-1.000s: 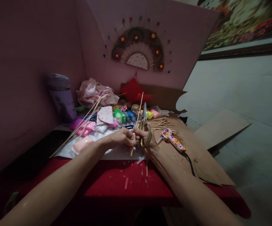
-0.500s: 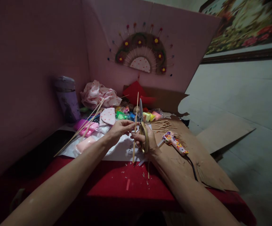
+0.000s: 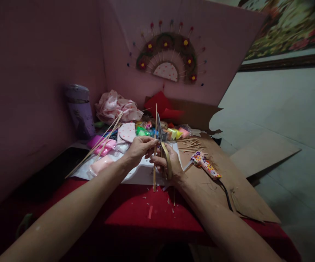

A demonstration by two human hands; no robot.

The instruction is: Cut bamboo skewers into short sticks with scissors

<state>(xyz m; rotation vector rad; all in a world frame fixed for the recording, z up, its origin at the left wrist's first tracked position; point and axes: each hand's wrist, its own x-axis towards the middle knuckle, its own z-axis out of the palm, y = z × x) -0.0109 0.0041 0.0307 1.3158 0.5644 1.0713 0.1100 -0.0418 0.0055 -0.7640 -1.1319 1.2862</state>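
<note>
Showing in head view: left hand point(image 3: 141, 148), clamped on a thin wooden stick point(image 3: 156, 120) held over the red worktop point(image 3: 130, 213); right hand point(image 3: 175, 164), clamped on the handles of scissors point(image 3: 167, 158), blades just beside the stick; glue gun point(image 3: 207, 166), on cardboard point(image 3: 246, 200), at right.

We get dim light, brightest on the white paper point(image 3: 136, 177) beneath the left grip point(image 3: 140, 150); the wall point(image 3: 37, 65) left of it is shadowed.

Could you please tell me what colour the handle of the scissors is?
The scissors' handle is gold-coloured, best seen in the head view.
</note>
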